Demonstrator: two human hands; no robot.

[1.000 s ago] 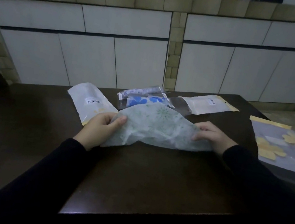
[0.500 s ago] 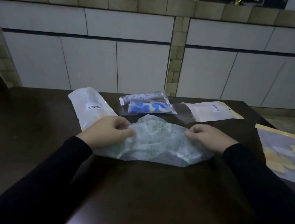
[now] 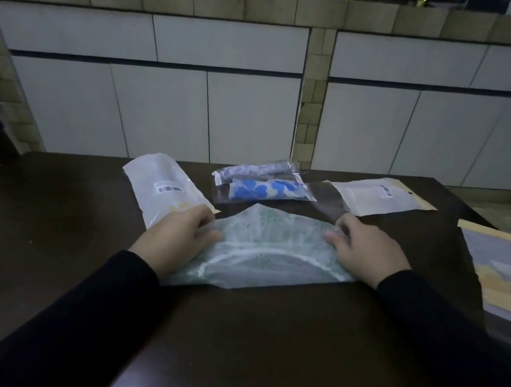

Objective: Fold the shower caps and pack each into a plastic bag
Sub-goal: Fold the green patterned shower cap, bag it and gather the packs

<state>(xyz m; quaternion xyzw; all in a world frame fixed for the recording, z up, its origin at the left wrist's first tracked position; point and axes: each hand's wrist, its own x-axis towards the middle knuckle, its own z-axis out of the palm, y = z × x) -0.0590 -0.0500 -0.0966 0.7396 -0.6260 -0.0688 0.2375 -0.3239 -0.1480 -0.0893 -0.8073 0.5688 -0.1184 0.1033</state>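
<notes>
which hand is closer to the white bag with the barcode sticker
Left. The left hand lies right against the near end of the barcode bag, pinching the green shower cap. The right hand grips the cap's far side, well away from that bag.

Dim, bluish, soft wide-angle view

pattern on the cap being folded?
Pale green flower-like print on the translucent shower cap, white elastic edge; head view.
</notes>
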